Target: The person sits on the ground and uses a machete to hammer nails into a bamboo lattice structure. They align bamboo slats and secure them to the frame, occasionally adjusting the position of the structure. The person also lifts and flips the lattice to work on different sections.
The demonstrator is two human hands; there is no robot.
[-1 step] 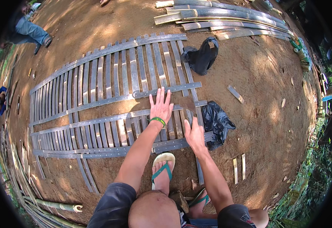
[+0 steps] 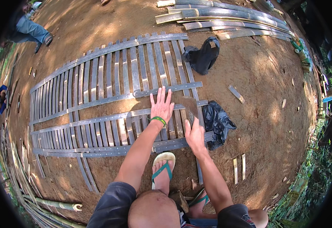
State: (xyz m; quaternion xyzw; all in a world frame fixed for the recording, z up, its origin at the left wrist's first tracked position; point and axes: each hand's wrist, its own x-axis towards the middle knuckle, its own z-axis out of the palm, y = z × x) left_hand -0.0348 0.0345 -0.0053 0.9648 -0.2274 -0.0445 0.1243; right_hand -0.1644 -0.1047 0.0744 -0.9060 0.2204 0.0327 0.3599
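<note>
My left hand (image 2: 161, 104) lies flat with fingers spread, its fingertips on the long middle rail (image 2: 116, 98) of a slatted bamboo panel. A green and yellow band circles that wrist. My right hand (image 2: 195, 133) is closed round the handle of a machete (image 2: 190, 106), whose broad, dull brown blade points away from me over the panel's right end. A second bamboo panel (image 2: 109, 133) lies nearer me, its slats nailed to long rails, below my left forearm. Whether the blade touches the bamboo I cannot tell.
Black plastic bags (image 2: 217, 123) (image 2: 204, 57) lie beside the panels' right ends. Split bamboo lengths (image 2: 230, 19) are piled at the far right, and bamboo poles (image 2: 52, 204) at the near left. A short bamboo piece (image 2: 236, 94) lies on the dirt. Another person's legs (image 2: 31, 30) show far left.
The machete blade has tilted slightly and shows more of its flat side. Both hands stay in nearly the same place.
</note>
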